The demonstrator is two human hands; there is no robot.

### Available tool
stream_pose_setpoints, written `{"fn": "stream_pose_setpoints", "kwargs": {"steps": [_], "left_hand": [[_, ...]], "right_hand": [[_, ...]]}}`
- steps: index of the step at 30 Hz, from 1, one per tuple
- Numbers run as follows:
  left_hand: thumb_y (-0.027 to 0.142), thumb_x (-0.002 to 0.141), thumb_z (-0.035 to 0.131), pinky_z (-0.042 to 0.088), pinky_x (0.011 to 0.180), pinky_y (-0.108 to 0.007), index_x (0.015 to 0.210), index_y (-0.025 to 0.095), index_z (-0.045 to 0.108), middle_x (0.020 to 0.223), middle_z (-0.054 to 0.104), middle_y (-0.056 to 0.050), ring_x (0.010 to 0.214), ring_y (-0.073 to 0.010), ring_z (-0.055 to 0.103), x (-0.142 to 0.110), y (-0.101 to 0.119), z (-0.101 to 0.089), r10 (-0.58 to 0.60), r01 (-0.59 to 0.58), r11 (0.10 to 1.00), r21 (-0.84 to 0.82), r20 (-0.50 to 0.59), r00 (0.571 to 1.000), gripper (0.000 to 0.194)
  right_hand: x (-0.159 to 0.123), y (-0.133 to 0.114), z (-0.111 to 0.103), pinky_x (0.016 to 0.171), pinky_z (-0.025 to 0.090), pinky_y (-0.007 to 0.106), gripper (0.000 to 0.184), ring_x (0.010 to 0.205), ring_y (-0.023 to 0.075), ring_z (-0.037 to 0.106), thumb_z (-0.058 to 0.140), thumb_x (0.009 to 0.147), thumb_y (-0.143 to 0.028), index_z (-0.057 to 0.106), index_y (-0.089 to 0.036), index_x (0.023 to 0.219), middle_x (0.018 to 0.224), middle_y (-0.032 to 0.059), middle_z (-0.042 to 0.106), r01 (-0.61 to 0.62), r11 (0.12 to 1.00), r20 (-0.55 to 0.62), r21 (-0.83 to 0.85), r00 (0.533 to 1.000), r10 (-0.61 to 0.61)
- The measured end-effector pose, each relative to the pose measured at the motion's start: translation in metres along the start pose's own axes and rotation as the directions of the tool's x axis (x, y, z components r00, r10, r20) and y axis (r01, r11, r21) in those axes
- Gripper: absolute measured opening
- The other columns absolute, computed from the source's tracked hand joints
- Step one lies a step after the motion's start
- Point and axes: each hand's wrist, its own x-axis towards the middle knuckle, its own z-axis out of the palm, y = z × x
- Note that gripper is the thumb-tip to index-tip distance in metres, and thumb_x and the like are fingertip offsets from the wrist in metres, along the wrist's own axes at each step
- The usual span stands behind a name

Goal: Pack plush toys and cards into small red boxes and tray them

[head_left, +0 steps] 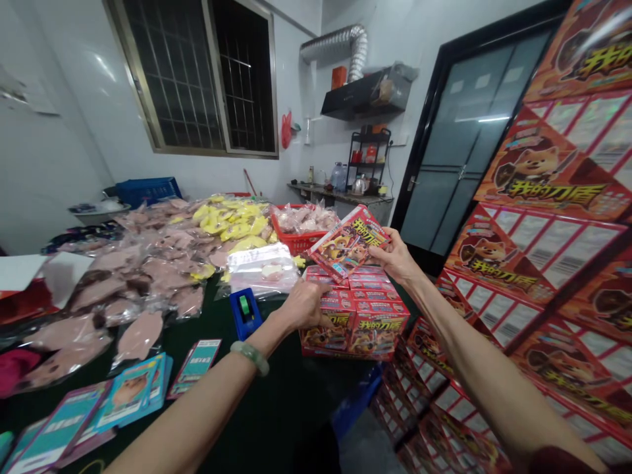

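My right hand [397, 255] pinches the edge of a flat red printed box [349, 245], with cartoon dog art and yellow lettering, tilted above a group of boxes. My left hand [307, 304] is bent over the left side of that group, thumb and fingers gripping a small red box [332, 330] there. Several matching boxes [378, 328] stand packed together in rows at the table's edge. A pale green bangle is on my left wrist. Left of that hand lies a blue tape dispenser [245, 315] with green tape.
Bagged pink pieces [162, 276] and yellow pieces [237, 220] cover the table's left and back. Behind the boxes is a red basket [291, 242]. Cards [131, 392] lie at front left. Stacked red display boxes [538, 171] rise at right, near a glass door [464, 131].
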Motion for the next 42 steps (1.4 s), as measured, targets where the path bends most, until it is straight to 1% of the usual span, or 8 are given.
{"fn": "stream_pose_setpoints", "kwargs": {"steps": [11, 17, 21, 25, 28, 32, 37, 42], "left_hand": [[0.04, 0.049, 0.081, 0.035, 0.091, -0.051, 0.112, 0.022, 0.061, 0.111, 0.06, -0.012, 0.1, -0.033, 0.057, -0.009, 0.002, 0.01, 0.003, -0.008, 0.999, -0.04, -0.114, 0.993, 0.068], [0.039, 0.049, 0.084, 0.039, 0.092, -0.046, 0.114, 0.023, 0.059, 0.116, 0.049, -0.011, 0.109, -0.0319, 0.049, -0.022, -0.001, 0.03, -0.072, 0.038, 0.992, -0.124, -0.284, 0.956, 0.072], [0.039, 0.062, 0.077, 0.042, 0.094, -0.044, 0.131, 0.019, 0.036, 0.123, 0.038, -0.014, 0.116, -0.0287, 0.046, -0.038, 0.0, 0.048, -0.205, 0.119, 0.969, -0.218, -0.431, 0.879, 0.082], [0.043, 0.055, 0.08, 0.03, 0.104, -0.052, 0.141, 0.018, 0.006, 0.146, 0.012, -0.023, 0.137, -0.0385, 0.015, -0.044, 0.0, 0.042, -0.154, 0.093, 0.986, -0.14, -0.54, 0.827, 0.116], [0.047, 0.05, 0.081, 0.02, 0.104, -0.062, 0.143, 0.016, -0.005, 0.15, 0.005, -0.026, 0.138, -0.0431, 0.0, -0.038, 0.001, 0.024, -0.008, 0.032, 0.999, 0.039, -0.491, 0.871, 0.13], [0.051, 0.044, 0.081, 0.01, 0.103, -0.067, 0.143, 0.012, -0.001, 0.15, 0.01, -0.025, 0.138, -0.0436, -0.004, -0.027, 0.001, 0.006, 0.128, -0.059, 0.979, 0.196, -0.358, 0.925, 0.134], [0.051, 0.051, 0.076, 0.006, 0.109, -0.058, 0.14, 0.008, 0.016, 0.143, 0.03, -0.024, 0.135, -0.0373, 0.022, -0.025, -0.001, 0.008, 0.171, -0.104, 0.971, 0.216, -0.315, 0.934, 0.116], [0.054, 0.056, 0.071, 0.016, 0.107, -0.058, 0.133, 0.006, 0.03, 0.13, 0.043, -0.024, 0.127, -0.04, 0.034, -0.023, -0.002, 0.017, 0.15, -0.098, 0.98, 0.176, -0.311, 0.939, 0.099]], "right_hand": [[-0.011, -0.006, 0.008, 0.058, 0.056, 0.028, 0.061, 0.071, 0.0151, 0.065, 0.077, 0.059, -0.03, 0.041, -0.029, 0.108, 0.091, -0.0039, 0.065, 0.039, 0.993, 0.099, -0.112, 0.995, -0.028], [-0.012, -0.018, 0.008, 0.075, 0.054, 0.037, 0.059, 0.079, 0.0187, 0.066, 0.076, 0.058, -0.029, 0.041, -0.027, 0.105, 0.088, -0.0034, 0.065, 0.105, 0.969, 0.223, -0.225, 0.973, -0.054], [-0.018, -0.016, 0.019, 0.083, 0.052, 0.042, 0.055, 0.086, 0.0208, 0.065, 0.074, 0.062, -0.032, 0.043, -0.027, 0.107, 0.096, -0.0004, 0.064, 0.15, 0.936, 0.314, -0.317, 0.948, -0.046], [-0.023, -0.008, 0.027, 0.085, 0.051, 0.042, 0.047, 0.092, 0.0211, 0.063, 0.064, 0.075, -0.037, 0.047, -0.024, 0.117, 0.104, 0.0043, 0.063, 0.265, 0.832, 0.463, -0.488, 0.886, -0.011], [-0.027, -0.008, 0.021, 0.095, 0.044, 0.046, 0.041, 0.11, 0.0226, 0.056, 0.055, 0.083, -0.04, 0.052, -0.023, 0.12, 0.119, 0.0087, 0.056, 0.447, 0.657, 0.511, -0.607, 0.853, -0.109], [-0.035, -0.012, 0.015, 0.102, 0.036, 0.05, 0.04, 0.125, 0.0251, 0.043, 0.053, 0.085, -0.04, 0.054, -0.026, 0.122, 0.133, 0.0098, 0.047, 0.598, 0.419, 0.575, -0.683, 0.794, -0.196], [-0.052, -0.004, 0.028, 0.099, 0.041, 0.048, 0.041, 0.119, 0.0259, 0.05, 0.045, 0.089, -0.04, 0.054, -0.022, 0.125, 0.129, 0.0118, 0.054, 0.585, 0.365, 0.566, -0.725, 0.807, -0.169], [-0.057, -0.006, 0.035, 0.1, 0.04, 0.049, 0.041, 0.119, 0.0272, 0.051, 0.045, 0.089, -0.039, 0.054, -0.024, 0.126, 0.13, 0.0083, 0.054, 0.593, 0.307, 0.613, -0.744, 0.789, -0.039]]}}
